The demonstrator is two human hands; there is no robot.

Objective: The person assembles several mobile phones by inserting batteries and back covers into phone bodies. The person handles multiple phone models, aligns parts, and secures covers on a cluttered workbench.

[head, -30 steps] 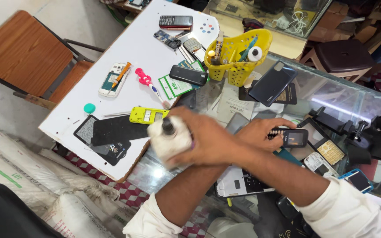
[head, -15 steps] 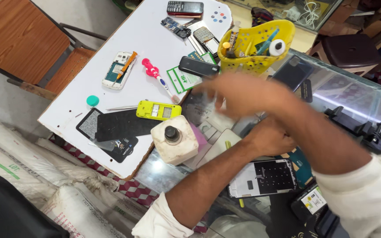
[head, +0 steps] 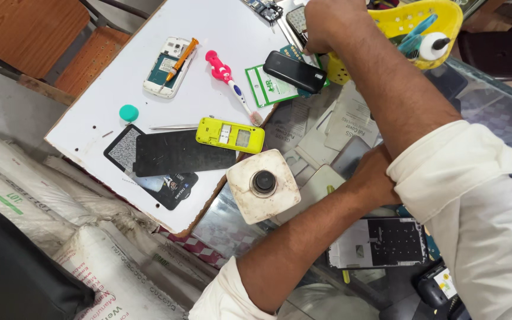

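Right hand (head: 327,24) fisted beside yellow basket (head: 404,21), L hidden.

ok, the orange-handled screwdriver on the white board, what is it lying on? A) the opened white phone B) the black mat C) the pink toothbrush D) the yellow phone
A: the orange-handled screwdriver lies slantwise across the opened white phone, apart from the yellow phone, the black mat and the pink toothbrush.
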